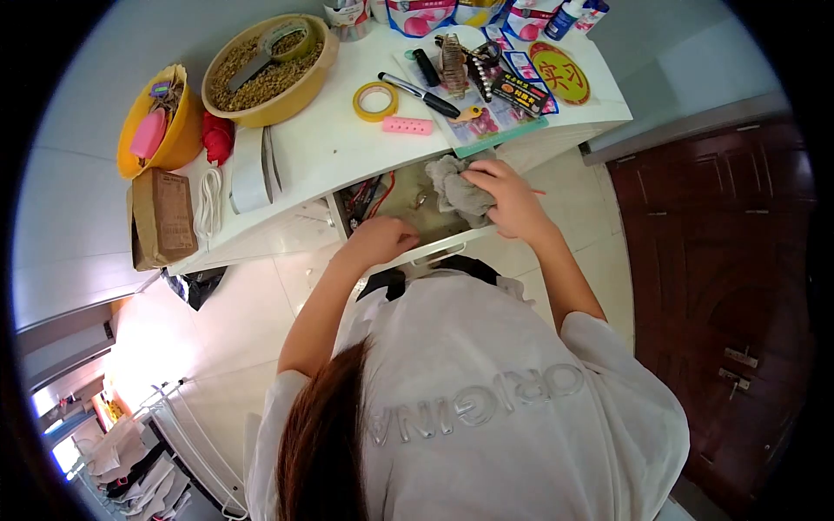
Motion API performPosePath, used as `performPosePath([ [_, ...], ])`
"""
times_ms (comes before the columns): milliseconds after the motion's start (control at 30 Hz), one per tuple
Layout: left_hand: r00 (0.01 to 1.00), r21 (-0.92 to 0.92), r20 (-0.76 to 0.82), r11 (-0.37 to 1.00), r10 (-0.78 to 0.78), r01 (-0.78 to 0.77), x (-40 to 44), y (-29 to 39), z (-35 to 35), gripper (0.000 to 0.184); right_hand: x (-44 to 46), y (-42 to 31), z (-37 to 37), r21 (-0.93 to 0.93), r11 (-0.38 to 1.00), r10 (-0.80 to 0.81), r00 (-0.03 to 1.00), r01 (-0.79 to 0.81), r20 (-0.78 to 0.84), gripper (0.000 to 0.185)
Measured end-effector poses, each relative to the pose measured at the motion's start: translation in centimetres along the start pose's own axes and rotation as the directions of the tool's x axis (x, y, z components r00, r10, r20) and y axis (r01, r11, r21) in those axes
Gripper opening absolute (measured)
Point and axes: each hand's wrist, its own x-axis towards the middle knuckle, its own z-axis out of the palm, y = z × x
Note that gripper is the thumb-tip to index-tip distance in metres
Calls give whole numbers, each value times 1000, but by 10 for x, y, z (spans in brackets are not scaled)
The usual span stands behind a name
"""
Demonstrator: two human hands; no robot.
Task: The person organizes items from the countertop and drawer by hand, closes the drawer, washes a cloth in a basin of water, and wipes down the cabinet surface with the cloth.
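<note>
Shirt [495,347], white with raised lettering, takes up the near end. Past it, drawer [473,235] pulled out from under the white desk [317,152]. Left hand [385,240] at the drawer's near left, fingers curled down; fingertips hidden, so can't tell if it's gripping anything. Right hand [506,198] has a crumpled grey cloth [456,187] pinched between thumb and fingers, over the drawer's right part. Small clutter [360,201] with a red cord sits inside at the left. On the desktop just beyond: pink bar [407,127], yellow tape roll [360,104], black marker [421,95], brown hair clip [452,65], round yellow sign [560,74]. Far left: orange-yellow tub [181,135] beside a yellow basin [298,99] of grainy brown stuff. Back edge: pink-and-white pouches [421,17], blue bottle [563,19] to their right.
</note>
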Motion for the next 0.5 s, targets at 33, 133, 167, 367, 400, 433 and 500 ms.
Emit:
performPosePath([
  [33, 999, 13, 3, 999, 44, -44, 8, 0, 1, 21, -2, 8, 0, 29, 999, -12, 1000, 13, -18, 54],
  [133, 989, -39, -51, 989, 137, -139, 30, 4, 5, 25, -3, 21, 2, 258, 966, 8, 1000, -1, -23, 52],
  [167, 983, 43, -34, 983, 178, -176, 39, 2, 11, 25, -4, 22, 5, 358, 933, 24, 1000, -18, -12, 52],
  [367, 992, 458, -127, 888, 16, 45, 87, -35, 12, 37, 3, 30, 21, 341, 939, 29, 999, -41, 42, 52],
  [400, 991, 403, -134, 915, 27, 30, 87, -38, 8, 38, 3, 33, 24, 349, 937, 16, 999, -30, 42, 51],
  [433, 989, 346, -142, 938, 38, 14, 84, -42, 3, 40, 3, 36, 27, 355, 935, 3, 999, -18, 44, 50],
  [500, 978, 259, -209, 965, 28, 28, 70, -33, -2, 41, 5, 37, 34, 248, 969, 0, 996, -21, 86, 49],
])
